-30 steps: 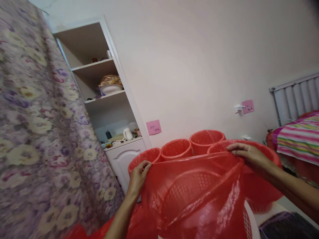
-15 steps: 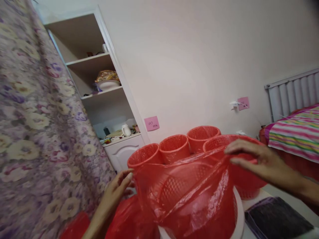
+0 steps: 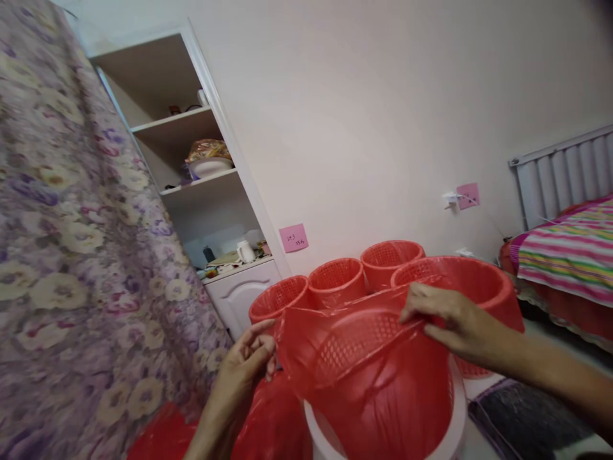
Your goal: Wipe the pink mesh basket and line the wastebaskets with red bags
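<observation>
A translucent red plastic bag (image 3: 378, 377) is draped over a red perforated basket (image 3: 364, 335) that sits in a white-rimmed stand (image 3: 454, 428). My left hand (image 3: 249, 361) pinches the bag's left edge. My right hand (image 3: 443, 319) grips the bag's upper right edge, pulling it across the basket's mouth. Behind stand three small red baskets (image 3: 338, 281) in a row and a larger red basket (image 3: 472, 284) right behind my right hand.
A floral curtain (image 3: 71, 243) hangs at the left. White shelving (image 3: 201, 185) with a bowl and clutter stands behind it. A bed with a striped blanket (image 3: 569, 249) is at the right. More red plastic (image 3: 268, 428) lies low left, a dark cloth (image 3: 522, 421) low right.
Both hands have come lower and closer together, pulling the bag down over the basket. The left hand has taken hold of the bag's edge again after opening briefly.
</observation>
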`<state>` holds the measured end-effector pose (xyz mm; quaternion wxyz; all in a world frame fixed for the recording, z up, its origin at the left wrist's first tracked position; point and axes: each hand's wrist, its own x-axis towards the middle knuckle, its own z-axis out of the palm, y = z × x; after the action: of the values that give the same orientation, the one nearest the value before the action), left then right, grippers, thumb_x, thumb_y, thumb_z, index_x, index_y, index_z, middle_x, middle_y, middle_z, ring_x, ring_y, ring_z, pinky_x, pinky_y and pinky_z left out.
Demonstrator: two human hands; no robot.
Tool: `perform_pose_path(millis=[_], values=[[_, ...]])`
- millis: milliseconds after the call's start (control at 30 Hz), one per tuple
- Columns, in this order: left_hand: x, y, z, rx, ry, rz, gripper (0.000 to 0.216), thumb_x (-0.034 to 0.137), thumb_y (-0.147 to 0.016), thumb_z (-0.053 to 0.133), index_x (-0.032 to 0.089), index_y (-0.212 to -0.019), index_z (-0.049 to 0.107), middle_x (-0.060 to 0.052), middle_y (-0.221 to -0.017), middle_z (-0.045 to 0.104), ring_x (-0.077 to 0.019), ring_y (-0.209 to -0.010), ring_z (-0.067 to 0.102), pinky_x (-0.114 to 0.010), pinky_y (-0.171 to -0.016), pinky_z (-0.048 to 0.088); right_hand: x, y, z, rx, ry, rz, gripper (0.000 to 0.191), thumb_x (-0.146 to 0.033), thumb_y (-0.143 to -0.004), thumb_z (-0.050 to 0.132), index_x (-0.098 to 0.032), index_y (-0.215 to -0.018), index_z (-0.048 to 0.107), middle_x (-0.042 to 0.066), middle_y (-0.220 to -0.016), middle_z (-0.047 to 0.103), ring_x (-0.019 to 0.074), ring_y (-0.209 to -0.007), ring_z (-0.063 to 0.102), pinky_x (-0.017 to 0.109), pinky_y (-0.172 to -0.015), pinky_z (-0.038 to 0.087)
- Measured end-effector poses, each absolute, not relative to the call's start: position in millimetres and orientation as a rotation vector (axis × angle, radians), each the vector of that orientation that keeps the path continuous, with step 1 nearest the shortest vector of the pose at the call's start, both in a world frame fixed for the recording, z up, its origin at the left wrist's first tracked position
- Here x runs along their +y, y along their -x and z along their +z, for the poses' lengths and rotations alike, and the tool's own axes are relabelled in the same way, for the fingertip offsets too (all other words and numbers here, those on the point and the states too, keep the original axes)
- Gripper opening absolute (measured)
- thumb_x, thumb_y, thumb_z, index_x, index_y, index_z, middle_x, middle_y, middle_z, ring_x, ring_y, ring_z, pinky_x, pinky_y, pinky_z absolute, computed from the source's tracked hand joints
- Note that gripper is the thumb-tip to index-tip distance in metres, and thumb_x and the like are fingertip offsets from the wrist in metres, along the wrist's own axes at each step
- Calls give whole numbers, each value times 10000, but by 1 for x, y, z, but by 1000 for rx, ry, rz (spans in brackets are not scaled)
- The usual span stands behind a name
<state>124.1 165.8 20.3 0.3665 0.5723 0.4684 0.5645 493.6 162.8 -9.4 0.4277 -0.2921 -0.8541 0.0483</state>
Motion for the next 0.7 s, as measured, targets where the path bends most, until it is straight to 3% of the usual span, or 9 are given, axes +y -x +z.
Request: perform_pose_path(millis=[133,200,267,333,433,567,633,700], values=[[156,-110,28,1284,-1534,1567,480,440,-736,749,225,-1129,575,57,-728,621,-63,-551,543,-153,-512,453,152,-520,2,-1954,756,92,117,-194,-920,533,-253,-905,633,15,-850,606,163,-798,579,310,-726,456],[145,-108,30,1381,-1760,1503,459,461,-776,704,283,-1181,578,-7,-1042,673,-140,-858,652,-224,-749,549,148,-531,3,-1902,783,115,83,-258,-920,565,-273,-895,643,14,-858,627,171,-821,594,307,-742,464],[132,-112,32,1448,-2123,1324,535,470,-790,686,364,-1289,526,-26,-1377,553,-234,-1240,542,-351,-1035,471,146,-541,3,-1864,830,131,79,-327,-909,591,-288,-892,658,18,-876,651,186,-844,609,312,-753,469],[123,-122,33,1454,-2474,1104,685,460,-775,706,433,-1392,409,-12,-1538,394,-292,-1418,350,-472,-1141,351,145,-548,3,-1784,895,135,136,-413,-883,615,-292,-885,678,29,-886,679,208,-838,626,327,-754,475],[124,-140,30,1453,-2845,868,805,449,-795,688,462,-1468,245,-38,-1560,367,-335,-1449,283,-607,-1121,322,146,-551,11,-1677,970,153,242,-514,-838,634,-284,-879,700,44,-908,712,236,-839,648,346,-765,484],[144,-158,23,1362,-3109,782,758,414,-865,609,385,-1497,190,-81,-1499,457,-320,-1425,336,-647,-1140,257,165,-543,37,-1797,973,215,289,-517,-857,596,-275,-980,696,45,-1050,716,252,-989,640,358,-881,472],[152,-165,23,1337,-3122,761,602,384,-891,575,332,-1440,333,-91,-1380,571,-288,-1322,475,-631,-1164,204,185,-539,46,-1910,1007,228,365,-530,-821,628,-257,-1057,684,61,-1126,706,270,-1056,622,383,-934,460],[153,-171,26,1346,-3060,656,273,337,-929,505,293,-1191,564,-47,-1089,695,-222,-1057,632,-598,-1174,189,209,-535,46,-2047,1096,262,487,-520,-735,714,-230,-1124,670,86,-1183,696,293,-1074,619,399,-930,464]])
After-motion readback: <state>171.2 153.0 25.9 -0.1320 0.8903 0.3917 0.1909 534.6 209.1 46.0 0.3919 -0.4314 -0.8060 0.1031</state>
